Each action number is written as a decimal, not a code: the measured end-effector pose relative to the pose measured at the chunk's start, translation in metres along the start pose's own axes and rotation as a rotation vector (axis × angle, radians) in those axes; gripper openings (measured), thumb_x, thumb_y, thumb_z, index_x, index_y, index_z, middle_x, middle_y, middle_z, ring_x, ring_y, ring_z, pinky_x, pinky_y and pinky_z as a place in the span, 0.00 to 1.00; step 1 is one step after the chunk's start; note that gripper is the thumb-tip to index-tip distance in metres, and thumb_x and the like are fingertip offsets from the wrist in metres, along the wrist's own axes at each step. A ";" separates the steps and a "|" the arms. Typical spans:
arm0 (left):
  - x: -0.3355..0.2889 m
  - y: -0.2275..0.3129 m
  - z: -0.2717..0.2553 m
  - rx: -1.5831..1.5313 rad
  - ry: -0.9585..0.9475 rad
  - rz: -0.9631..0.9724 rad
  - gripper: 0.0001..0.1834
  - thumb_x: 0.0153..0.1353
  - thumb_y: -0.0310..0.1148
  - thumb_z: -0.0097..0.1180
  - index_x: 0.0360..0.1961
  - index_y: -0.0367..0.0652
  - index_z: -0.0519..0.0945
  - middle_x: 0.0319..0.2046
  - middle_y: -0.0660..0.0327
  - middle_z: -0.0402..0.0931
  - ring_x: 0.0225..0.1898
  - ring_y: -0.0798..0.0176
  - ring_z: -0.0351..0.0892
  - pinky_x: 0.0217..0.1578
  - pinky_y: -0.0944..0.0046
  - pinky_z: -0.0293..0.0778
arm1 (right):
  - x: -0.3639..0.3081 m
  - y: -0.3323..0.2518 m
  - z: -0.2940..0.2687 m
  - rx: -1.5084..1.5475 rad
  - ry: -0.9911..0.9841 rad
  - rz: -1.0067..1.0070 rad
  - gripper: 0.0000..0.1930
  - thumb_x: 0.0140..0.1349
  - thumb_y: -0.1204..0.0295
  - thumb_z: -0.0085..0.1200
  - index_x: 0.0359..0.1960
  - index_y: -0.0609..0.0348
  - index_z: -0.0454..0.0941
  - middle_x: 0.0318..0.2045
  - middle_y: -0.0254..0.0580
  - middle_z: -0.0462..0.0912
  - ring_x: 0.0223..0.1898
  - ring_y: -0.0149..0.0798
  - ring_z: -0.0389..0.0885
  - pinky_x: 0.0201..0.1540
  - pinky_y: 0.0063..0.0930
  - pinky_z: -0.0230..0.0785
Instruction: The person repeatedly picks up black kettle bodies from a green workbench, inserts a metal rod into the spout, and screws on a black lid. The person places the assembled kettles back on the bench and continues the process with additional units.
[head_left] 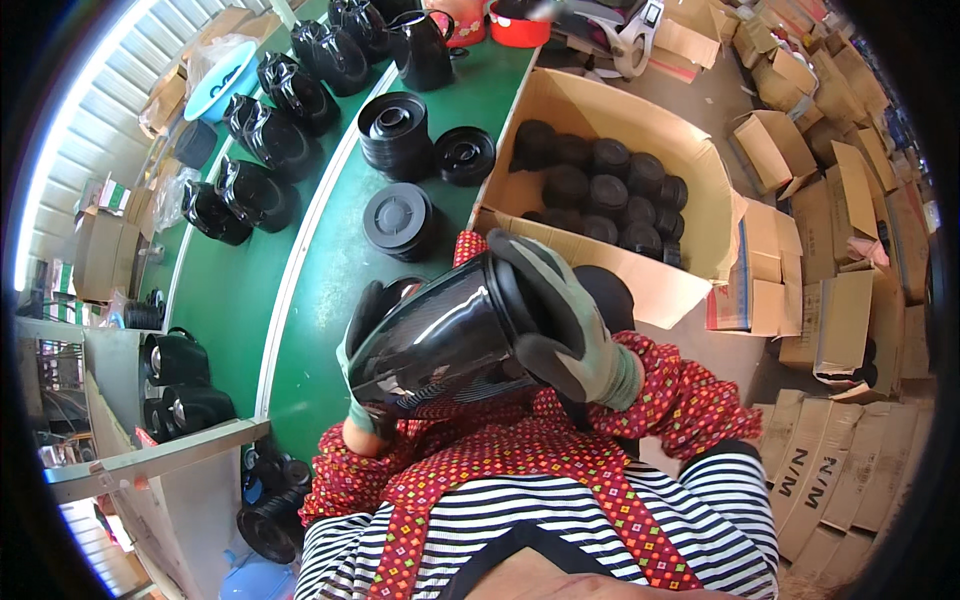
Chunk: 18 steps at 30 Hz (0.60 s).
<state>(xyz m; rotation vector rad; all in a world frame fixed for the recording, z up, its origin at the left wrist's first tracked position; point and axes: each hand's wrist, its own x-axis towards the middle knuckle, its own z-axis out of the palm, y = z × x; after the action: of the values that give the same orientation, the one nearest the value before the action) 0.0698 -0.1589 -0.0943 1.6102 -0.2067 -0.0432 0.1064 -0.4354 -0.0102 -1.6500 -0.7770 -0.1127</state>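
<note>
A glossy black jug (430,335) lies tilted across my lap, its wider end toward the right. My left hand (362,325), in a grey-green glove with dark palm, grips the jug's left end; part of that hand is hidden behind it. My right hand (560,330), gloved alike, has its fingers wrapped round a black round base (512,295) at the jug's right end. Whether the base is fully seated cannot be made out. Past the jug, a stack of black round bases (398,218) stands on the green table (325,280).
A taller stack of black rings (393,130) and a single ring (465,155) stand farther back. Glossy black jugs (270,140) line the table's left side. At right, an open carton (610,105) holds many black round parts. Flattened cartons (830,470) lean at far right.
</note>
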 end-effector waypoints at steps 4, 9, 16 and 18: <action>0.000 0.024 0.008 -0.177 -0.311 -0.092 0.31 0.78 0.38 0.53 0.77 0.39 0.64 0.71 0.48 0.70 0.69 0.47 0.74 0.74 0.45 0.67 | 0.012 -0.024 -0.001 -0.167 -0.196 -0.411 0.53 0.47 0.45 0.76 0.73 0.58 0.71 0.71 0.72 0.64 0.71 0.77 0.64 0.73 0.63 0.57; 0.000 0.052 0.005 -0.188 0.088 0.063 0.36 0.65 0.32 0.70 0.71 0.32 0.70 0.59 0.44 0.82 0.56 0.49 0.86 0.61 0.51 0.81 | 0.003 0.009 0.002 0.356 0.006 0.298 0.39 0.66 0.48 0.63 0.71 0.63 0.71 0.70 0.58 0.71 0.70 0.54 0.73 0.73 0.45 0.64; -0.010 0.082 -0.011 0.417 0.140 0.309 0.43 0.61 0.34 0.75 0.72 0.27 0.67 0.63 0.41 0.78 0.55 0.48 0.87 0.55 0.52 0.84 | -0.015 0.017 -0.016 1.114 -0.160 0.839 0.45 0.75 0.34 0.42 0.75 0.66 0.66 0.72 0.57 0.72 0.72 0.50 0.73 0.76 0.43 0.61; -0.007 0.063 -0.013 0.119 0.065 0.153 0.48 0.58 0.36 0.76 0.74 0.27 0.65 0.66 0.42 0.75 0.60 0.48 0.83 0.62 0.51 0.80 | -0.023 0.023 -0.010 0.625 -0.091 0.296 0.49 0.72 0.33 0.47 0.77 0.68 0.61 0.76 0.58 0.63 0.77 0.53 0.62 0.79 0.45 0.49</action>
<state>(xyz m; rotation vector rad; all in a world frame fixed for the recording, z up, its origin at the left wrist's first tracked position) 0.0581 -0.1476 -0.0320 1.7068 -0.2858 0.1409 0.1048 -0.4550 -0.0383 -1.1557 -0.5500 0.3832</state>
